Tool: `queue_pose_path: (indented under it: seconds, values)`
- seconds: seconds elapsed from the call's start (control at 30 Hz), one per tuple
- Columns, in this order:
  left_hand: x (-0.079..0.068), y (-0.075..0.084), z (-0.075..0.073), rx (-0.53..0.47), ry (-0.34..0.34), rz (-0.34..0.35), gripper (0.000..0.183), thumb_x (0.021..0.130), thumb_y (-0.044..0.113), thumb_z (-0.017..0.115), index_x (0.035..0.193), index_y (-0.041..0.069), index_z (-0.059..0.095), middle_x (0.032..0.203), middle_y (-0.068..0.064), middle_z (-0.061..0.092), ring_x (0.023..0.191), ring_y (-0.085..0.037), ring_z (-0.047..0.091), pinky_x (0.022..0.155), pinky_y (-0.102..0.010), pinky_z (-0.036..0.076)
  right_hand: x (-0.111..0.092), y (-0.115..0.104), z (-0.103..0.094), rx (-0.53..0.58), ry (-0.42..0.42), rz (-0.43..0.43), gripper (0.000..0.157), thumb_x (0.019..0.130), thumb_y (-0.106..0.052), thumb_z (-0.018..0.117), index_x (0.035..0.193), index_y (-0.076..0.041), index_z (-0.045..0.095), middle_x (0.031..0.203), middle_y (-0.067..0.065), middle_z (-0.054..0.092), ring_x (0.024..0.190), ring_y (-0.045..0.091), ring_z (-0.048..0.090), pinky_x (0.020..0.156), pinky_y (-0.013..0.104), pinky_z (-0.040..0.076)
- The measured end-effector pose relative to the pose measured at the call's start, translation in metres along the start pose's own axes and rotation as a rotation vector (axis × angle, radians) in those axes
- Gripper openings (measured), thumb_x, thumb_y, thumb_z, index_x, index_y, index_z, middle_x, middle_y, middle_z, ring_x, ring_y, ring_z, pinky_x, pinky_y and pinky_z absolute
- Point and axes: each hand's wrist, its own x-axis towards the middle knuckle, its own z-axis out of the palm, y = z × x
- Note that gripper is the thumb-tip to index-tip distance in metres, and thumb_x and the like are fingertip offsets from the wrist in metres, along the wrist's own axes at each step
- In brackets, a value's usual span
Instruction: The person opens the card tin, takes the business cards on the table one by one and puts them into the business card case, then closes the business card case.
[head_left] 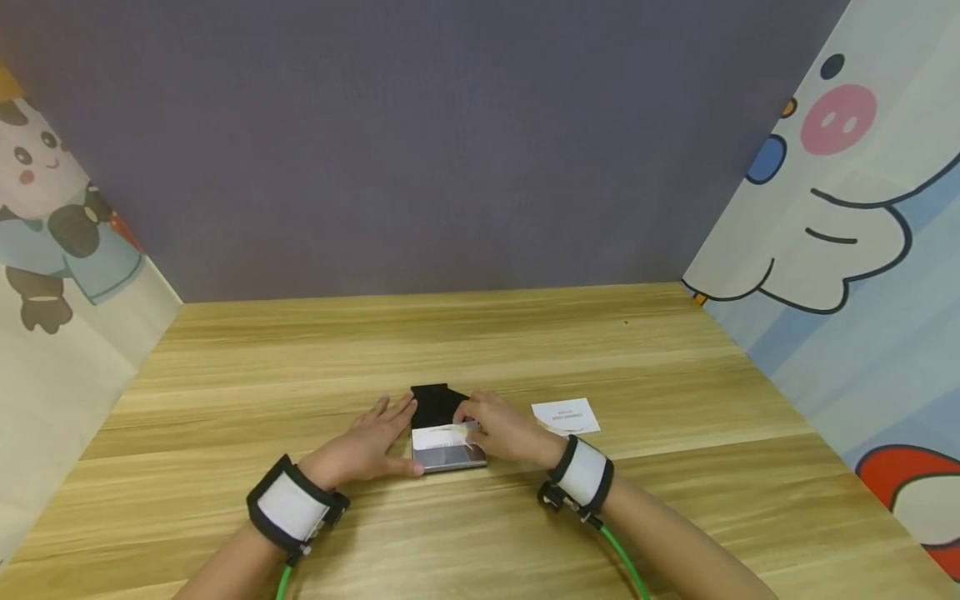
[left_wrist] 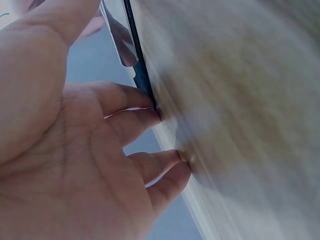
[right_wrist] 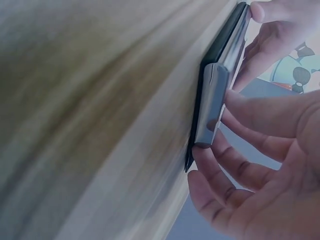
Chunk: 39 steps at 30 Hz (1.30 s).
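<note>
A business card case (head_left: pixel 450 457) lies opened out on the table, its black flap (head_left: pixel 433 407) pointing away from me and its shiny metal half nearer. A white business card (head_left: pixel 438 437) with faint print lies partly over the metal half. My left hand (head_left: pixel 367 446) rests along the case's left side, fingers spread and fairly straight, the thumb at the near left corner. Curled at the right side, my right hand (head_left: pixel 504 427) pinches the card with thumb and fingers. In the right wrist view, the thumb meets the case (right_wrist: pixel 212 100) at its upper face and fingertips sit by its edge.
Another white business card (head_left: pixel 566 415) with print lies flat to the right, beyond the right wrist. The wood-grain table (head_left: pixel 300 350) runs back to a grey panel (head_left: pixel 435 150). Cartoon-printed curtains stand at both sides. Each wrist wears a strapped camera with a green cable.
</note>
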Motion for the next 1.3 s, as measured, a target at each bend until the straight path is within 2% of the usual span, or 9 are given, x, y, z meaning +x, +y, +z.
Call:
queue_pose_path:
  seconds: [0.2, 0.43, 0.77, 1.03, 1.3]
  values:
    - [0.000, 0.000, 0.000, 0.002, -0.003, -0.003, 0.092, 0.077, 0.046, 0.064, 0.141, -0.005, 0.022, 0.151, -0.022, 0.014, 0.131, -0.051, 0.007, 0.102, -0.071, 0.015, -0.001, -0.001, 0.000, -0.026, -0.009, 0.007, 0.020, 0.082, -0.001, 0.060, 0.101, -0.006, 0.063, 0.100, 0.009, 0.060, 0.087, 0.020, 0.051, 0.076, 0.038, 0.050]
    - [0.000, -0.001, 0.001, 0.004, 0.001, 0.002, 0.092, 0.077, 0.046, 0.064, 0.141, -0.005, 0.023, 0.151, -0.022, 0.015, 0.131, -0.052, 0.007, 0.102, -0.071, 0.015, -0.004, 0.001, -0.003, 0.006, 0.019, 0.037, 0.024, 0.083, -0.001, 0.059, 0.107, 0.001, 0.060, 0.103, 0.013, 0.061, 0.091, 0.023, 0.054, 0.079, 0.041, 0.051]
    - [-0.001, 0.000, 0.000, 0.001, -0.001, 0.007, 0.092, 0.077, 0.046, 0.064, 0.141, -0.005, 0.022, 0.151, -0.022, 0.014, 0.131, -0.052, 0.007, 0.101, -0.072, 0.015, -0.023, 0.027, -0.017, 0.065, 0.042, 0.064, 0.035, 0.079, -0.007, 0.064, 0.112, 0.005, 0.057, 0.109, 0.019, 0.061, 0.106, 0.032, 0.052, 0.094, 0.049, 0.044]
    - [-0.001, 0.001, -0.002, -0.002, -0.001, 0.008, 0.092, 0.077, 0.047, 0.064, 0.141, -0.005, 0.022, 0.151, -0.022, 0.015, 0.131, -0.051, 0.007, 0.102, -0.072, 0.014, -0.046, 0.050, -0.031, 0.025, 0.044, 0.174, 0.040, 0.075, -0.007, 0.070, 0.111, 0.004, 0.058, 0.109, 0.016, 0.059, 0.100, 0.029, 0.053, 0.087, 0.048, 0.048]
    - [-0.001, 0.000, -0.002, 0.008, -0.002, 0.012, 0.092, 0.077, 0.046, 0.064, 0.141, -0.006, 0.022, 0.151, -0.023, 0.015, 0.131, -0.051, 0.007, 0.102, -0.072, 0.015, -0.067, 0.075, -0.040, -0.006, 0.092, 0.202, 0.041, 0.072, -0.006, 0.072, 0.109, 0.005, 0.058, 0.110, 0.020, 0.056, 0.097, 0.032, 0.050, 0.079, 0.049, 0.049]
